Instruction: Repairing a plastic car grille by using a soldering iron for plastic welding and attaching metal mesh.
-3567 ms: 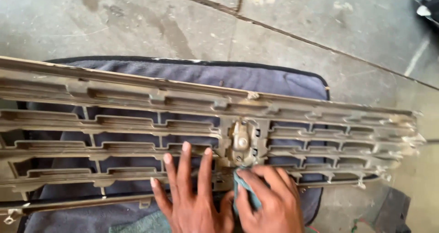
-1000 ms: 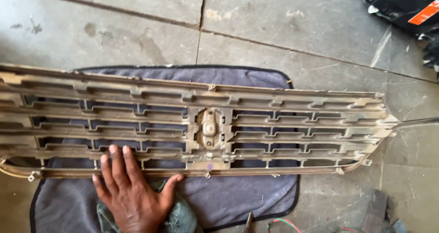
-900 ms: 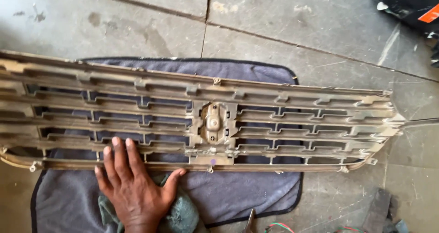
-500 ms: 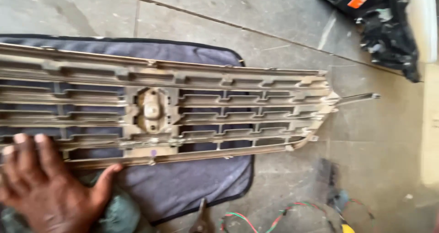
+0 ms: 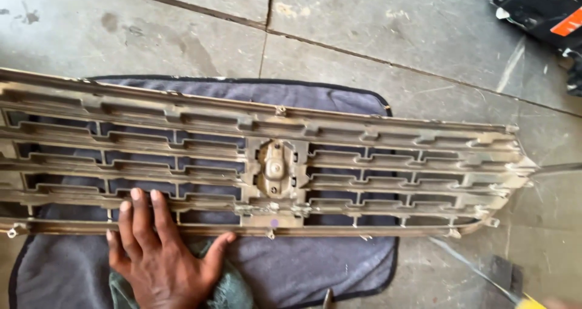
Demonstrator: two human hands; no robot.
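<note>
A long, dusty tan car grille [image 5: 364, 145] lies flat across a grey-blue mat [image 5: 315, 266] on the concrete floor. Its centre holds a badge mount [image 5: 274, 166]. My left hand [image 5: 160, 254] lies palm down with fingers spread. The fingertips rest on the grille's lower bar, left of centre. Its palm sits on a crumpled green cloth [image 5: 233, 291] on the mat. My right hand is out of the picture.
Black parts with an orange patch [image 5: 539, 12] lie at the far right corner. A thin rod [image 5: 558, 168] sticks out past the grille's right end. A dark tool tip [image 5: 328, 298] and a yellow object [image 5: 530, 301] show at the bottom edge.
Earlier both hands were on the grille's lower middle, the right one on a cloth. Now only my left hand shows, further left. The view swung right, then back.
</note>
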